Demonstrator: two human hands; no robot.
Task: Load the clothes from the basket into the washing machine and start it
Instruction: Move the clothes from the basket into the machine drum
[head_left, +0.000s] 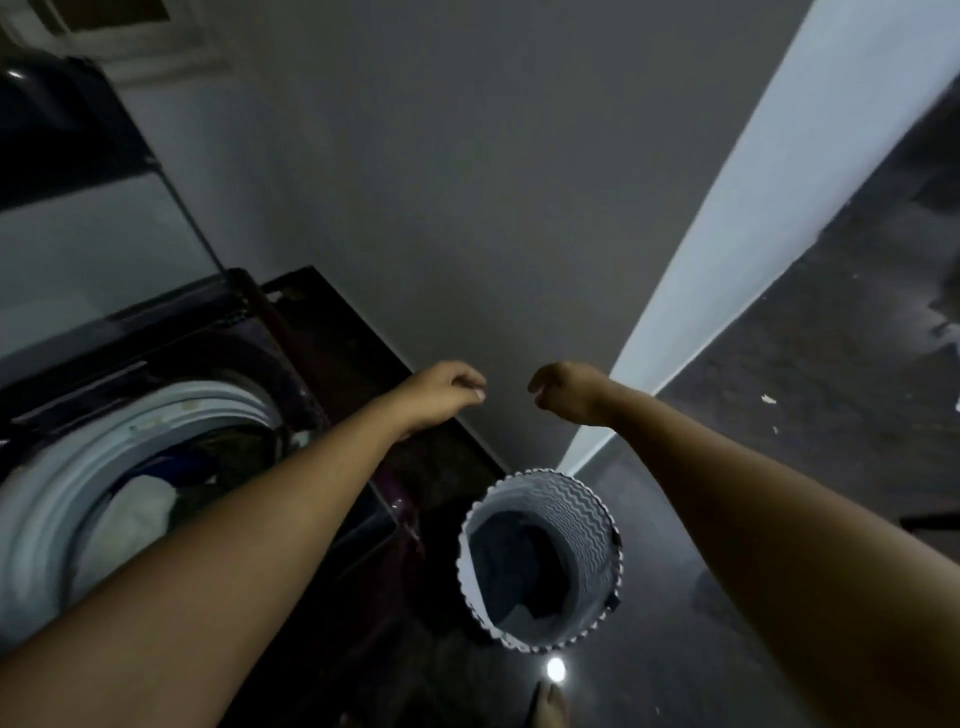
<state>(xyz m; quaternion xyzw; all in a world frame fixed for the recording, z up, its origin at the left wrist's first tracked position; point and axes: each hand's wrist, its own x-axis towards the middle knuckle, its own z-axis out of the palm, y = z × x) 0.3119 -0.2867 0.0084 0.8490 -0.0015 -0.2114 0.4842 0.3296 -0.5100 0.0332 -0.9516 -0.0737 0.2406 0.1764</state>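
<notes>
Basket (582, 519) on floor (779, 415), washing machine (78, 467) just left, wall (467, 208) behind

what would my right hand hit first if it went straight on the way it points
Probably the grey wall; nothing shows between the right hand and it, though depth is hard to judge. The basket sits below that line.
</notes>
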